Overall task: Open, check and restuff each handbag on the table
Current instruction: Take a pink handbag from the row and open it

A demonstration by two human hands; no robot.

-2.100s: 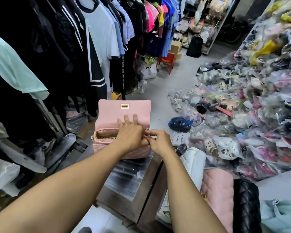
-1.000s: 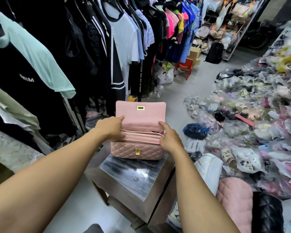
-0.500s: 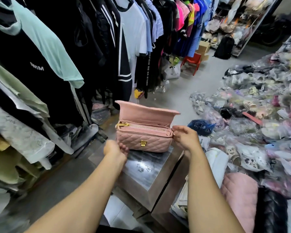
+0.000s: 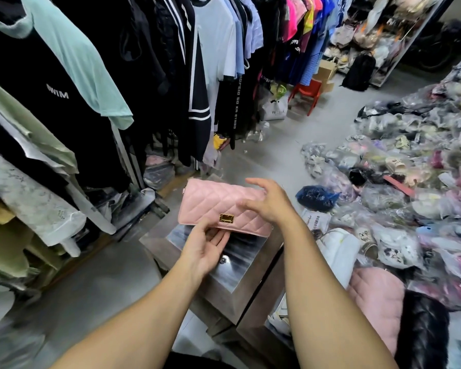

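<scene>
- Hanging clothes (image 4: 149, 75) fill the left side of the room, and a heap of plastic-wrapped goods (image 4: 399, 182) covers the floor on the right.
- The small metal-topped table (image 4: 232, 270) stands between them, right in front of the person.
- Low beside the table on the right, more bags wait: a white bag (image 4: 338, 251), a second pink quilted bag (image 4: 375, 302) and a black quilted bag (image 4: 423, 331).
- The pink handbag (image 4: 213, 203) sits at the far end of the table. Half a second ago its flap stood up and the gold zip showed; now the flap is folded down over the front and the zip is covered.
- The right hand (image 4: 269, 201), which was at the bag's right end, is now over the flap on that side, fingers spread and relaxed, gripping nothing. I cannot tell if the fingertips touch the leather.
- The left hand (image 4: 205, 249) has come up from the table edge and lies palm up against the lower front of the bag, its fingers loose and its thumb at the flap's edge, pinching nothing.
- The gold clasp (image 4: 226, 217) now faces me just above that thumb. I cannot see whether it has locked.
- To my eye this bag is all but done: the clasp wants pressing home, and then the next bag can take its place.
</scene>
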